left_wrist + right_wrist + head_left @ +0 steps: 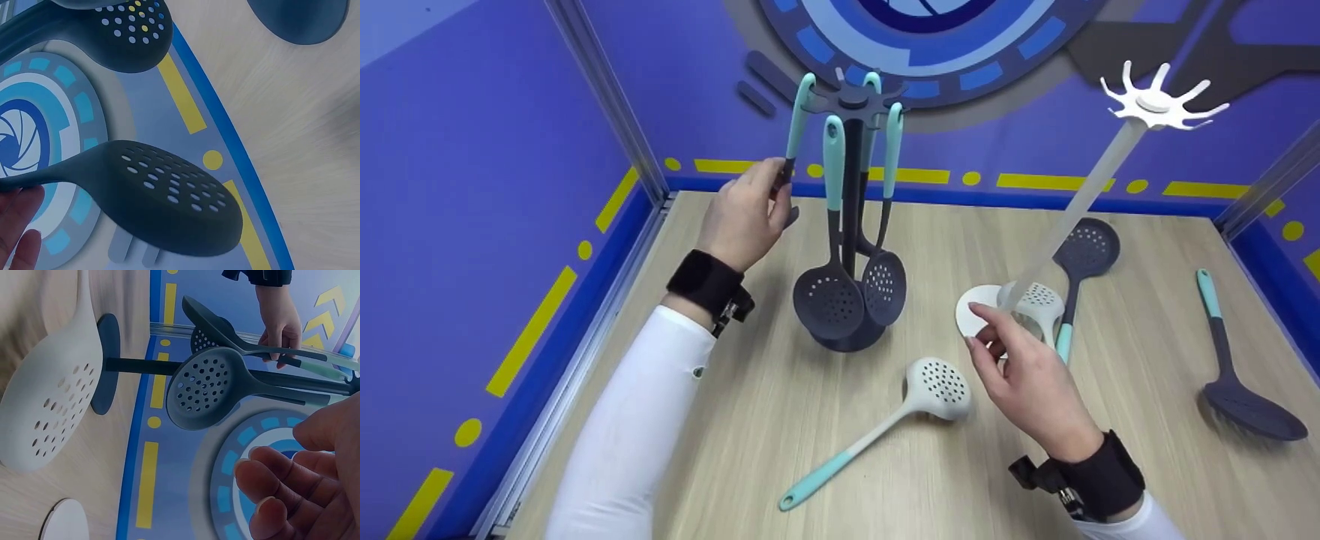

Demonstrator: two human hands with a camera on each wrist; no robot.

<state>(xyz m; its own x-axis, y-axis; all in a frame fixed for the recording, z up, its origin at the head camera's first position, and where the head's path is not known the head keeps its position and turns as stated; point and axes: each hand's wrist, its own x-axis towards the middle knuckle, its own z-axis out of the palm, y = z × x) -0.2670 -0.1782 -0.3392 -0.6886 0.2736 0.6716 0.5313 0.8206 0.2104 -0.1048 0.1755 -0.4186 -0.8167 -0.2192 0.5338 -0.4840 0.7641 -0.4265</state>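
On the left, my left hand (746, 214) pinches the dark stem of a perforated skimmer (163, 197) below its mint handle (800, 124). That handle's top is at the hooked crown of a black utensil stand (851, 142). The skimmer's head is mostly hidden behind the hand in the head view. Other mint-handled utensils hang there, including a front skimmer (829, 300). My right hand (1031, 379) is raised with fingers loosely curled and holds nothing. It is near the white stand (1080, 202), and overlaps a white skimmer (1039, 296) in the head view.
A white skimmer (937, 390) with a mint handle lies on the table between the hands. Behind the right hand lies a dark skimmer (1087, 247). A dark slotted utensil (1252, 409) lies at the far right. Blue panels (495, 187) enclose the table.
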